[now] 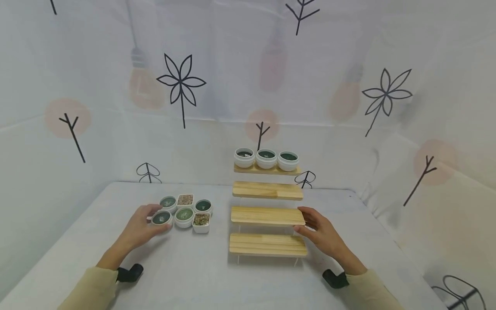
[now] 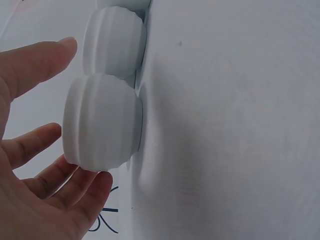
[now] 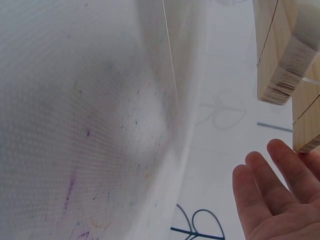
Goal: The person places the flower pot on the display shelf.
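Observation:
My left hand is spread around a white round bowl with a dark green surface inside. In the left wrist view, the fingers reach the side of this bowl, while the thumb points toward the neighbouring bowl. My right hand is at the right end of a four-step wooden rack, beside its second board from the bottom. Its fingers look extended near the board ends in the right wrist view; the thumb is hidden there.
Several more containers stand grouped by my left hand, including a light green bowl and a square dish of dried bits. Three bowls line the rack's top board. A patterned white cloth hangs behind the white-covered table.

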Demonstrator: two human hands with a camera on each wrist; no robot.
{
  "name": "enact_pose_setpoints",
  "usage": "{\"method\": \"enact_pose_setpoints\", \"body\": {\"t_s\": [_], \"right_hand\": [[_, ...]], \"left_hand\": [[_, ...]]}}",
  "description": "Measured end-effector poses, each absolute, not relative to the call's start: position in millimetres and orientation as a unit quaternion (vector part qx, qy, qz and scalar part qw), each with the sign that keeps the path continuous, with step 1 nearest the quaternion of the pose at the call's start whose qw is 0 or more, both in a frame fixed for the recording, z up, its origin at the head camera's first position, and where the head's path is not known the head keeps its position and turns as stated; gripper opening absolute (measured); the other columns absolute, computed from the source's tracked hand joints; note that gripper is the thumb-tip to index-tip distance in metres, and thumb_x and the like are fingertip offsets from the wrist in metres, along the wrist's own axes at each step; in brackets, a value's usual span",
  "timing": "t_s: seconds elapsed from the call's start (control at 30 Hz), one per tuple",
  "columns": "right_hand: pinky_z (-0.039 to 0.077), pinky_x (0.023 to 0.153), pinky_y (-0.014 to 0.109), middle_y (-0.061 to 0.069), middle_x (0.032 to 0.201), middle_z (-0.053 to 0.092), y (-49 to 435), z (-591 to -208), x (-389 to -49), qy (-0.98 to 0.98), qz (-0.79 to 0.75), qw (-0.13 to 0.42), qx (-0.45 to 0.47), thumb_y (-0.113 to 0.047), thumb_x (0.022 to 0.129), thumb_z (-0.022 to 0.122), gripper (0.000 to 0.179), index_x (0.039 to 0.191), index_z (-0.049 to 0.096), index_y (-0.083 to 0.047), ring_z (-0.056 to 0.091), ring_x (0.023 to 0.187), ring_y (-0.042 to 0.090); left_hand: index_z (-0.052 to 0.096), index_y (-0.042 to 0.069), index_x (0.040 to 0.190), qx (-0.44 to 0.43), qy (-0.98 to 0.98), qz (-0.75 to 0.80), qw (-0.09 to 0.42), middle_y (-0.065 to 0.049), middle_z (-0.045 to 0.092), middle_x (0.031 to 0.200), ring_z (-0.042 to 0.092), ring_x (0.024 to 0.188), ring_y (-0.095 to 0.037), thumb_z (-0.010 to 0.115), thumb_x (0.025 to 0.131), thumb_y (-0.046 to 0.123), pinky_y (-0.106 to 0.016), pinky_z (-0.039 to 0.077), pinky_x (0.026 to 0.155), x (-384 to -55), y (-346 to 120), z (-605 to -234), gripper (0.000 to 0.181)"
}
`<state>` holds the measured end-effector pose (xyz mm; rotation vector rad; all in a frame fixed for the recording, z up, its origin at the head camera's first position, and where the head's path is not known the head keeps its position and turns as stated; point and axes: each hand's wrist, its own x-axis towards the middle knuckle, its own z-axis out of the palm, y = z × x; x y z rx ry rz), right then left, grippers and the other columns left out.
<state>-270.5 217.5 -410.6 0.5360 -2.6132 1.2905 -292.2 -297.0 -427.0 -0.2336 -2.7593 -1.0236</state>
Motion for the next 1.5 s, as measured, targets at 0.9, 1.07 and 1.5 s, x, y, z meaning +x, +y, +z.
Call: {"method": "enact_pose_setpoints", "body": {"t_s": [0.9, 1.07, 1.5], "right_hand": [[0.043, 0.098, 0.054, 0.023, 0.126, 0.057, 199.8, -380.6, -247.9, -0.882, 0.429, 0.087, 0.173, -0.016, 0.088, 0.069, 0.054, 0.133, 0.046, 0.003, 0.055, 0.117, 0.038], [0.043, 0.098, 0.053, 0.023, 0.127, 0.056, 200.4, -381.9, -248.9, -0.881, 0.432, 0.086, 0.172, -0.017, 0.088, 0.069, 0.054, 0.134, 0.046, 0.002, 0.054, 0.117, 0.038], [0.043, 0.098, 0.054, 0.023, 0.127, 0.056, 198.2, -379.5, -246.7, -0.885, 0.425, 0.087, 0.170, -0.018, 0.088, 0.069, 0.055, 0.134, 0.046, 0.002, 0.054, 0.117, 0.038]], "left_hand": [[0.044, -0.004, 0.132, -0.068, -0.937, -0.337, 0.067, -0.028, 0.048, 0.128, 0.052, 0.109, -0.041, 0.078, 0.078, 0.030, -0.054, 0.047, 0.089, -296.1, -300.9, -435.7, 0.073], [0.044, -0.004, 0.132, -0.061, -0.937, -0.338, 0.064, -0.028, 0.048, 0.128, 0.051, 0.109, -0.040, 0.079, 0.077, 0.031, -0.053, 0.047, 0.089, -295.9, -300.4, -436.1, 0.074], [0.046, -0.006, 0.130, -0.060, -0.935, -0.340, 0.074, -0.028, 0.049, 0.127, 0.051, 0.109, -0.039, 0.079, 0.077, 0.029, -0.053, 0.047, 0.089, -293.3, -300.6, -429.8, 0.072]]}}
